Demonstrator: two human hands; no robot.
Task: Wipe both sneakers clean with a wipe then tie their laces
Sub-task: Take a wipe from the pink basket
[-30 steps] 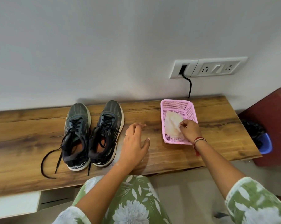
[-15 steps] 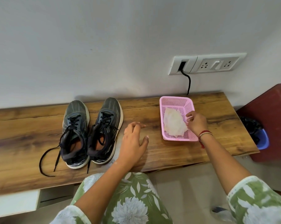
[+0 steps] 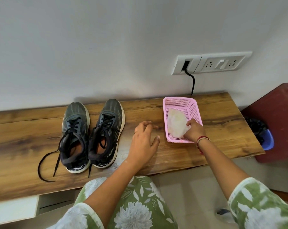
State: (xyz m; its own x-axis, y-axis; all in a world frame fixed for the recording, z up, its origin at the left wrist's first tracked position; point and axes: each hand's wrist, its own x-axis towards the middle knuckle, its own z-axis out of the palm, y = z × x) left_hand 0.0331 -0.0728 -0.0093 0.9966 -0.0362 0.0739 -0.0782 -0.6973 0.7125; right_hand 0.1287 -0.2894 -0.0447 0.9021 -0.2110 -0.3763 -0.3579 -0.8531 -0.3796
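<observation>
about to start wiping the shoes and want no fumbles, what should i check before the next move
1. Right hand fingers on the wipe: ok, they pinch its near edge.
2. Wipe out of the pink basket: not ok, it lies inside.
3. Left hand free to steady a shoe: ok, open, holding nothing.
4. Sneakers upright, side by side on the bench: ok.
5. Laces tied: not ok, loose ends trail on the bench.
6. Wipe damp enough: cannot tell.
</observation>
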